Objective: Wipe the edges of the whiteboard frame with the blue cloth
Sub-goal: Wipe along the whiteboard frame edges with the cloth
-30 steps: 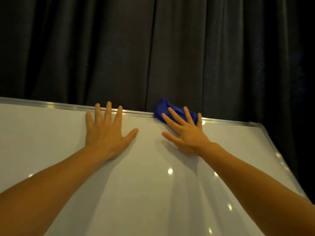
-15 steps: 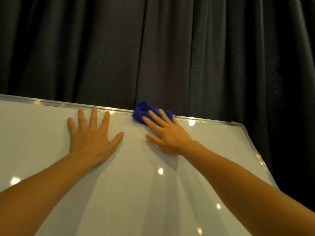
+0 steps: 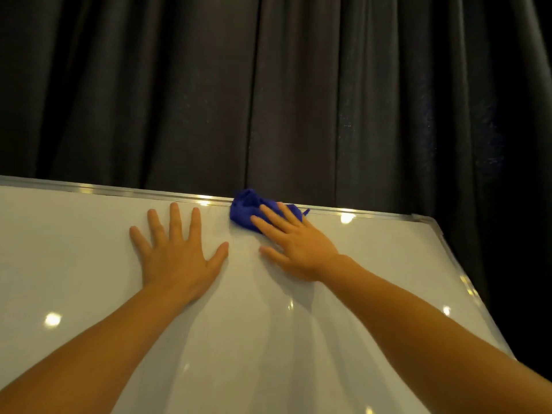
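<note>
A white whiteboard with a silver metal frame fills the lower part of the head view. A crumpled blue cloth lies on the top frame edge, right of the middle. My right hand presses on the cloth with its fingers spread flat over it, and its palm rests on the board. My left hand lies flat and open on the board just left of it, with the fingertips a little below the top frame. The two thumbs are close together.
A dark pleated curtain hangs right behind the board. The frame's top right corner and its right edge are in view. Ceiling lights reflect as bright spots on the glossy surface.
My right hand has slid the blue cloth a little to the left along the top frame, closer to my left hand. My left hand stays flat on the board.
</note>
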